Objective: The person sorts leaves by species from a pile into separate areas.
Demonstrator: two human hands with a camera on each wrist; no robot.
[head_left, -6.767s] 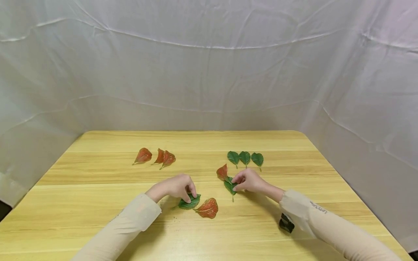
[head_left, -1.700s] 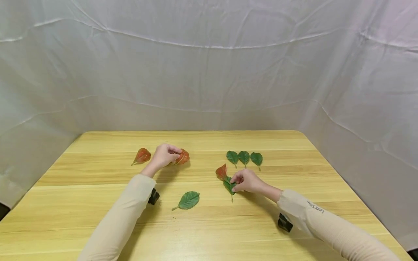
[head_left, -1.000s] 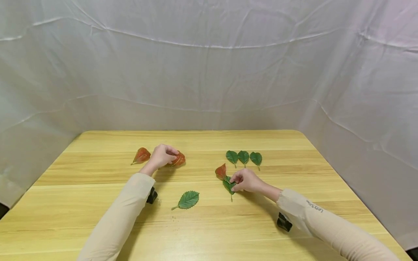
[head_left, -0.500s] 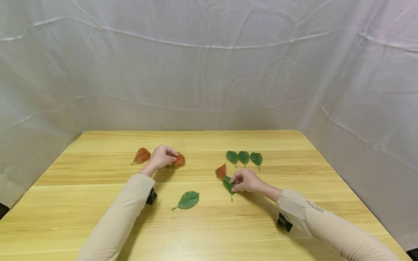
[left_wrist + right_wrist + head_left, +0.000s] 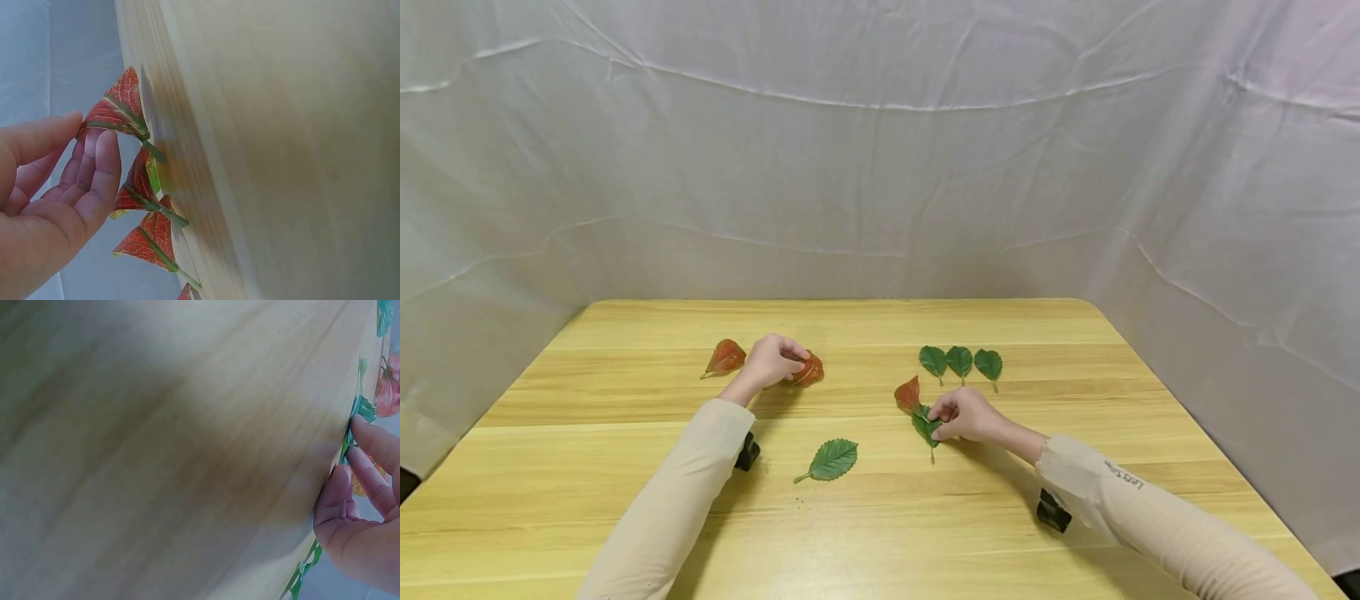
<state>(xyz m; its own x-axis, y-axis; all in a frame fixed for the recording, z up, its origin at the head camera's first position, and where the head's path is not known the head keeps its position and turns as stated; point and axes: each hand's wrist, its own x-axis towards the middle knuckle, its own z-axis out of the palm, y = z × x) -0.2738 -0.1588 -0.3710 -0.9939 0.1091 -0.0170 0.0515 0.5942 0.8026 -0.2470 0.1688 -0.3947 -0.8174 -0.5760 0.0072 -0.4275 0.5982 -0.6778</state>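
Observation:
My left hand (image 5: 766, 363) pinches a red leaf (image 5: 812, 371) at the back left of the table. In the left wrist view the held red leaf (image 5: 122, 109) has its stem down by the wood, with two more red leaves beside it. My right hand (image 5: 970, 415) has thumb and finger on a green leaf (image 5: 925, 427) right of the middle. A red leaf (image 5: 907, 393) touches the far side of that green leaf. Between the arms, nearer the front, one green leaf (image 5: 832, 460) lies alone.
One red leaf (image 5: 726, 357) lies left of my left hand. Three green leaves in a row, with a middle leaf (image 5: 959, 361), lie at the back right. White cloth (image 5: 880, 183) hangs behind the wooden table (image 5: 880, 542).
My left hand has let go of the front green leaf, taken the red leaf beside it to the back left row, and lowered it slightly. My right hand has stayed in place.

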